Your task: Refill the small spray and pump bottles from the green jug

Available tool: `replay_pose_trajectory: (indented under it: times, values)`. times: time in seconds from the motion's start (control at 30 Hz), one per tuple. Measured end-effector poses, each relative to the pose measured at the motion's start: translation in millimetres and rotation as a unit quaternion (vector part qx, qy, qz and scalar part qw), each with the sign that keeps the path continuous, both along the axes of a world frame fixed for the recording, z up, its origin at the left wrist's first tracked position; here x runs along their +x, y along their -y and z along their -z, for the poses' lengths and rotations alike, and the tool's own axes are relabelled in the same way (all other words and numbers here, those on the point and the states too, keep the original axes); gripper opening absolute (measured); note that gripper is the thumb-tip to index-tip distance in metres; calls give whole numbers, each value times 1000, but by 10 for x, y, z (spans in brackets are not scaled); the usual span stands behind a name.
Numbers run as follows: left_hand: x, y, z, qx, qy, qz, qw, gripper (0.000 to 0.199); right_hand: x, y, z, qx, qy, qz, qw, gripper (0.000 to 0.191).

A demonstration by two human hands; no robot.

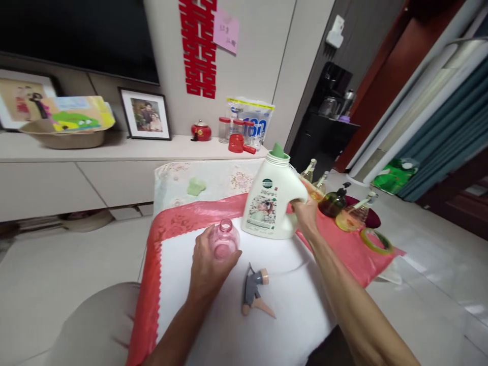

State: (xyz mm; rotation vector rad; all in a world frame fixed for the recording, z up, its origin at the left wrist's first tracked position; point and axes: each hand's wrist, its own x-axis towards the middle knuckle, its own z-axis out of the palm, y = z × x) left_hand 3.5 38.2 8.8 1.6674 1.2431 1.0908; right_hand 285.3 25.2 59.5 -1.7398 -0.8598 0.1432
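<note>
Pink bottle (224, 240) is clasped in the left grip (205, 263) over the white-covered worktop (293, 310), before a low cabinet (38, 178); the right grip (305, 212) clamps a white jug (263, 201). One each of pink bottle, jug and spray head (251, 290); two framed photos (147, 114).

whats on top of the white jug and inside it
A green spout rises from the threaded neck of the white jug, which the right hand grips. Whatever is inside cannot be seen, because the jug is opaque.
</note>
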Motion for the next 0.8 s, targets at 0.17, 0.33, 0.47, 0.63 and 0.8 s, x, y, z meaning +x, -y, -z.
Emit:
replay_pose_trajectory:
  times: [0.17, 0.33, 0.47, 0.63, 0.8]
  values:
    - [-15, -4, -1, -36, -20, -9, 999, 88, 28, 131, 111, -109, 41, -30, 993, 36]
    - [-31, -16, 27, -28, -28, 1, 999, 88, 47, 556, 104, -207, 103, -53, 972, 37]
    - [-16, 17, 17, -8, -3, -1, 1000, 85, -20, 970, 4, -259, 152, -69, 951, 24]
    - [-24, 27, 35, 17, 1, 5, 1000, 84, -374, 1145, -136, -272, 161, -273, 909, 16]
    - [-67, 58, 6, 21, -7, 3, 1000, 82, -889, 1094, -95, -286, 204, -428, 833, 45]
